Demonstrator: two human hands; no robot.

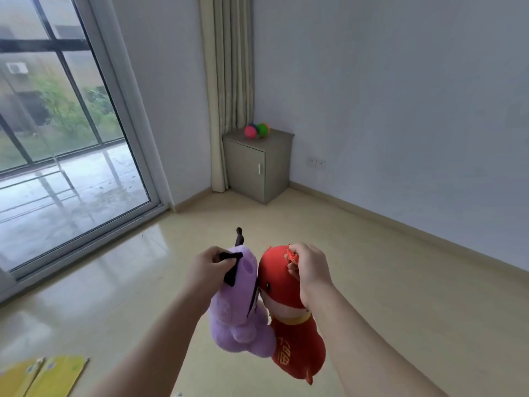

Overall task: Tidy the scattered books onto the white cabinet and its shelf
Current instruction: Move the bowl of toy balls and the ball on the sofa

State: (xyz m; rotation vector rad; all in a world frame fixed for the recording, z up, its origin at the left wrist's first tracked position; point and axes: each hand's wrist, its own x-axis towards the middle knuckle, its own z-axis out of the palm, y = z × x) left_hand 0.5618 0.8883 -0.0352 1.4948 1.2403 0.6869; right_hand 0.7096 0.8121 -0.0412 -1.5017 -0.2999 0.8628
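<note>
Yellow books [54, 373] lie on the floor well apart from the cabinet [257, 164], so tidying seems unstarted; left hand [209, 270], fingers curled, clamps a purple plush toy [237, 319], right hand [312, 270] pinches a red plush toy [297, 348].

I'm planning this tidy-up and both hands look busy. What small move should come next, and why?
Probably set both toys down first: the left hand grips the purple plush and the right hand grips the red plush, so neither can take the yellow books lying on the floor at lower left, far from the cabinet in the corner.
</note>
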